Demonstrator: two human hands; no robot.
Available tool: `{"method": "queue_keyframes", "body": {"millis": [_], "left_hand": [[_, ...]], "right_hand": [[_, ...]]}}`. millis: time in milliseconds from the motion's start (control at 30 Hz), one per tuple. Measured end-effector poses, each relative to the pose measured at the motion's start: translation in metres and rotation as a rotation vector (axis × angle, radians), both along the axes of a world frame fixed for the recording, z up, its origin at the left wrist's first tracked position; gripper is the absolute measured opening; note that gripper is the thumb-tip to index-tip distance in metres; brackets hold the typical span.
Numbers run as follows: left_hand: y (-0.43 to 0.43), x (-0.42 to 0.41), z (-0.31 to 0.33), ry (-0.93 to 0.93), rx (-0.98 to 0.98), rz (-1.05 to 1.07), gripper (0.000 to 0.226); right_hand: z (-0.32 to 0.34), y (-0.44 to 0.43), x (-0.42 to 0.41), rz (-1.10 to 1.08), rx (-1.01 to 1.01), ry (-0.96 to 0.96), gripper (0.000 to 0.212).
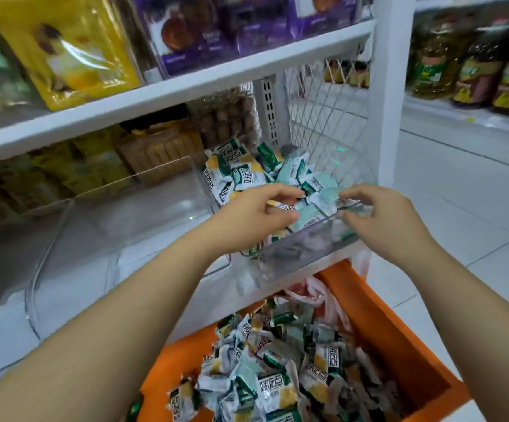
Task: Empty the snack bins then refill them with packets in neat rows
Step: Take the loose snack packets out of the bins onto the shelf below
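Note:
A clear plastic snack bin on the lower shelf holds a heap of small green, white and yellow packets. My left hand reaches into the bin's front, fingers curled round packets there. My right hand is at the bin's front right rim, fingertips pinching a pale green packet. To the left stands a second clear bin with no packets in it. Below, an orange crate holds many of the same packets.
A white shelf board runs above the bins with yellow and purple bags on it. A white wire mesh panel and a white post close the shelf's right end. Oil bottles stand beyond a white tiled floor.

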State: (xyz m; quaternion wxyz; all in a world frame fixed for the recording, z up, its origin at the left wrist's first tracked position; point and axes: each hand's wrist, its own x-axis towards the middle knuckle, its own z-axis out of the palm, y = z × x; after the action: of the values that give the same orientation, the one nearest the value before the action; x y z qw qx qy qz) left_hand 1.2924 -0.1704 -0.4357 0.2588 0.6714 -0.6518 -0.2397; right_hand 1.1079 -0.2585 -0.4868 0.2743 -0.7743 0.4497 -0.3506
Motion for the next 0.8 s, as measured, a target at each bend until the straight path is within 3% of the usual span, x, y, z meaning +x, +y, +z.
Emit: {"method": "queue_keyframes", "body": {"millis": [233,367,567,800], "left_hand": [[-0.086,-0.009,-0.013,-0.169,0.272,-0.079,0.068],[-0.111,-0.022,-0.017,-0.281,0.358,-0.176,0.072],[-0.121,-0.018,-0.028,-0.290,0.297,-0.256,0.069],[-0.098,-0.009,-0.008,-0.176,0.092,-0.098,0.057]], "right_hand": [[0.000,-0.017,-0.023,-0.035,0.081,0.090,0.036],[-0.003,-0.023,-0.029,-0.041,0.119,0.085,0.037],[-0.004,-0.026,-0.030,-0.030,0.139,0.051,0.035],[-0.002,-0.020,-0.026,0.007,0.123,0.007,0.031]]}}
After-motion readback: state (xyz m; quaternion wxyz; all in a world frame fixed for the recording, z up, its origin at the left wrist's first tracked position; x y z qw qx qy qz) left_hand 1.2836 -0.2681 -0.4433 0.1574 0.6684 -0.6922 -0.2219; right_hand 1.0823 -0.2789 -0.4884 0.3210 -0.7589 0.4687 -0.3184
